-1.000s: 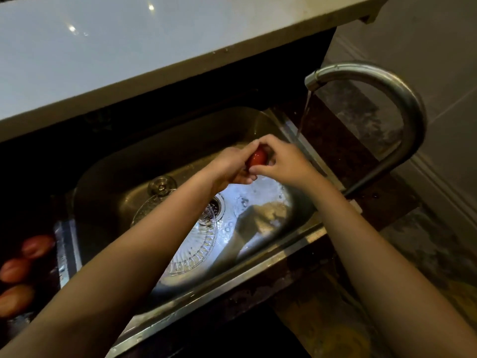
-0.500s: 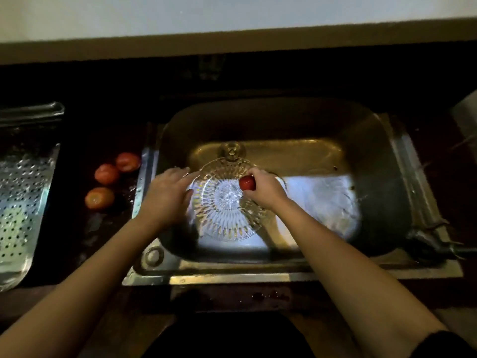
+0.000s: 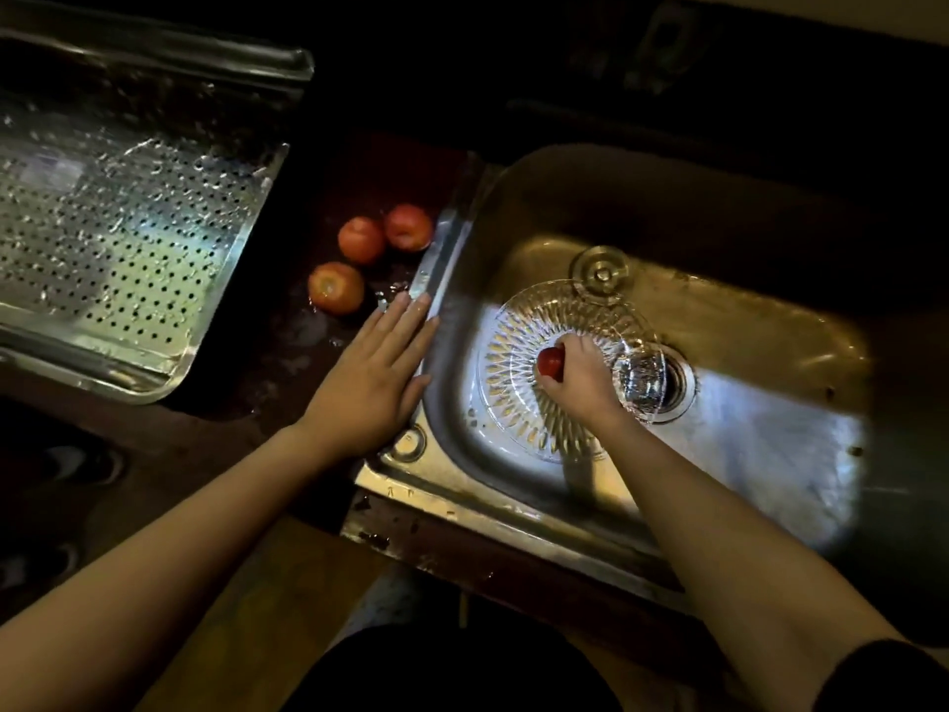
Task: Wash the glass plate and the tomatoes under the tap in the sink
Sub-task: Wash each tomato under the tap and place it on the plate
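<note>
One tomato [image 3: 550,361] I'm gripping, right hand [image 3: 583,385] curled round it, over the glass plate [image 3: 513,403]; left hand [image 3: 377,375] lying flat, fingers together, near three tomatoes [image 3: 362,238], probably needing rinsing next.

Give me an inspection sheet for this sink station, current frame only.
Surface: dark counter, wet patches beside the sink rim.
Job's things: glass plate lies in the sink basin; small tomato held over it; three tomatoes sit on the counter left of the sink.
Clutter: perforated metal tray at far left; round stopper at the plate's far edge.
Grippers: left hand flat, fingers straight, on the counter against the sink rim; right hand grips the small tomato.
Cables: nothing seen.
Surroundings: dim light; tap not in view; drain right of the plate.
</note>
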Motion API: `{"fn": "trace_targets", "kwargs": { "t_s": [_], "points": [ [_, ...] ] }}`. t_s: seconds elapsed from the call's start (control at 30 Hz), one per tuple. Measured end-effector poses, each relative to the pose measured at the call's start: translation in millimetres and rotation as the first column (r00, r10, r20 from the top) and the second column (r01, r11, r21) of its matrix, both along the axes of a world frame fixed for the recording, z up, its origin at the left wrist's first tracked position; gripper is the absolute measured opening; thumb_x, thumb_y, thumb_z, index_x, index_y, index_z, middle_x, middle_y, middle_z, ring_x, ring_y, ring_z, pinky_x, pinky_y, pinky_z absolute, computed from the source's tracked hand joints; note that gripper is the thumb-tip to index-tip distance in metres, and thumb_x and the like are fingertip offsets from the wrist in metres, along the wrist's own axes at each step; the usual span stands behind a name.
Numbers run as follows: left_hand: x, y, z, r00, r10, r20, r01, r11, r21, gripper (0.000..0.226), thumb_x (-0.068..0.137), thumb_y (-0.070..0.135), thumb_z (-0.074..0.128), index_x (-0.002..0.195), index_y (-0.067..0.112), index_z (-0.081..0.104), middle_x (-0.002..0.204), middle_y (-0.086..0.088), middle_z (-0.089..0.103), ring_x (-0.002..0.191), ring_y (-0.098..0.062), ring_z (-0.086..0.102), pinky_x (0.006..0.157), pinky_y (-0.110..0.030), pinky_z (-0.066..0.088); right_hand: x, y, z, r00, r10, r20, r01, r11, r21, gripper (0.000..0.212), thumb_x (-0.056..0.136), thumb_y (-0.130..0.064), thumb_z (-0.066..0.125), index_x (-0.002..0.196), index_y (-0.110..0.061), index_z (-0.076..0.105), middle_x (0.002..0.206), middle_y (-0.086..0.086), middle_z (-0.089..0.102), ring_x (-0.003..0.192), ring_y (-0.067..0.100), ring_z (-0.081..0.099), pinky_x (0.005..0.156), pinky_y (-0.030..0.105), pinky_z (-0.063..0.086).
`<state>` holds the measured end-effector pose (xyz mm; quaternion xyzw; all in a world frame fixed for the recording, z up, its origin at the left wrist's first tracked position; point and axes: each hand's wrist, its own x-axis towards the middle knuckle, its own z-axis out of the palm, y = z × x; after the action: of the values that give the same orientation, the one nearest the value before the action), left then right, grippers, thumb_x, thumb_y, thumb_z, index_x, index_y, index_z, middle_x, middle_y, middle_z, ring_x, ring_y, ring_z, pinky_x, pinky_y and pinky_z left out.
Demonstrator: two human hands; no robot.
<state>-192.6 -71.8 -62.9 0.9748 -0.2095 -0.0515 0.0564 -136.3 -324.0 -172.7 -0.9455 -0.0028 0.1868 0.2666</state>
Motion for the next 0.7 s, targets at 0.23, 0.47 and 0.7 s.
{"fn": "trace_targets", "kwargs": {
  "t_s": [0.23, 0.47, 0.7],
  "points": [
    [-1, -2, 2, 1.000, 0.004, 0.006, -0.004, 1.000, -0.010, 0.055, 0.092, 0.030, 0.037, 0.138, 0.000, 0.039, 0.148, -0.022, 0.032, 0.138, -0.040, 0.026, 0.114, -0.048, 0.022, 11, -4, 14, 0.996, 0.082, -0.036, -0.084, 0.994, -0.070, 0.068, 0.079, -0.043, 0.067, 0.133, -0.013, 0.039, 0.131, 0.011, 0.045, 0.123, 0.027, 0.038, 0.103, 0.042, 0.033],
    [-3, -3, 7, 1.000, 0.012, -0.028, -0.013, 1.000, -0.015, 0.057, 0.092, 0.032, 0.036, 0.139, 0.000, 0.037, 0.151, -0.020, 0.027, 0.141, -0.037, 0.021, 0.114, -0.049, 0.025, 66, 63, 121, 0.920, 0.186, 0.345, -0.248, 0.958, 0.145, 0.054, 0.085, -0.039, 0.061, 0.133, -0.017, 0.046, 0.134, 0.008, 0.049, 0.123, 0.027, 0.038, 0.101, 0.039, 0.033],
    [-2, 0, 8, 0.999, 0.011, -0.043, -0.011, 1.000, -0.003, 0.060, 0.093, 0.035, 0.029, 0.143, 0.003, 0.029, 0.154, -0.017, 0.017, 0.144, -0.034, 0.011, 0.118, -0.046, 0.016, 96, 112, 161, 0.784, 0.581, 0.218, -0.596, 0.803, 0.004, 0.067, 0.085, -0.027, 0.064, 0.144, -0.027, 0.032, 0.148, 0.003, 0.035, 0.126, 0.029, 0.032, 0.109, 0.041, 0.027]
  ]
}}
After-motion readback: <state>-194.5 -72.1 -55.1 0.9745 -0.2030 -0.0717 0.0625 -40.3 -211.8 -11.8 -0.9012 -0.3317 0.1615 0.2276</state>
